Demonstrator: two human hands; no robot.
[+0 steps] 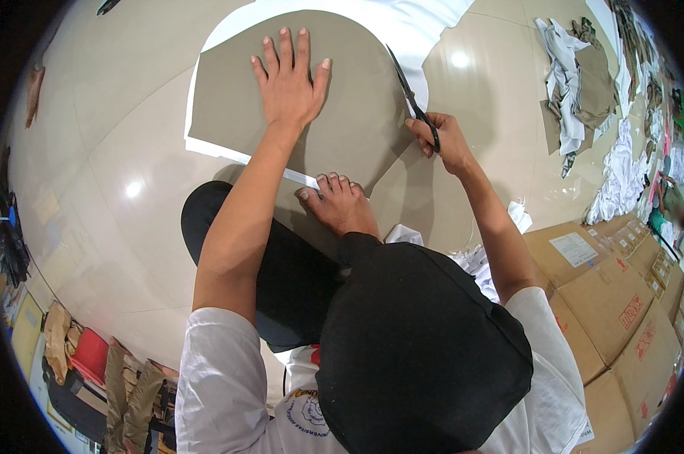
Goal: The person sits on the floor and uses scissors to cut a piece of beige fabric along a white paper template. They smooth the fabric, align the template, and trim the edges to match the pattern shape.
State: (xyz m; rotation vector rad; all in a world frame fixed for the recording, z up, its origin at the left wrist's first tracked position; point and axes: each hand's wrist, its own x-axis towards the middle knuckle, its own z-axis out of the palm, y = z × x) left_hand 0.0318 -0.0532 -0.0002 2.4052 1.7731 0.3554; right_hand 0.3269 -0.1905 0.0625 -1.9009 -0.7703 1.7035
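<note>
My left hand (290, 94) lies flat with fingers spread on a taupe sheet of cloth (357, 91), rounded along its far edge. White cloth (436, 19) sits beneath it and shows around the far and left edges. At the right edge of the taupe sheet, my right hand (452, 142) grips black-handled scissors (424, 115) with the blades pointing away from me. Whether the blades are spread I cannot tell. My bare foot (346, 204) rests at the near edge of the cloth, beside a thin white strip (300, 178).
White and taupe scraps (573, 83) lie on the tiled floor (130, 129) at the far right, with a white cloth heap (622, 170) nearer. Cardboard boxes (607, 303) stand close by my right arm. Bags and folded cloth (92, 356) are at the near left.
</note>
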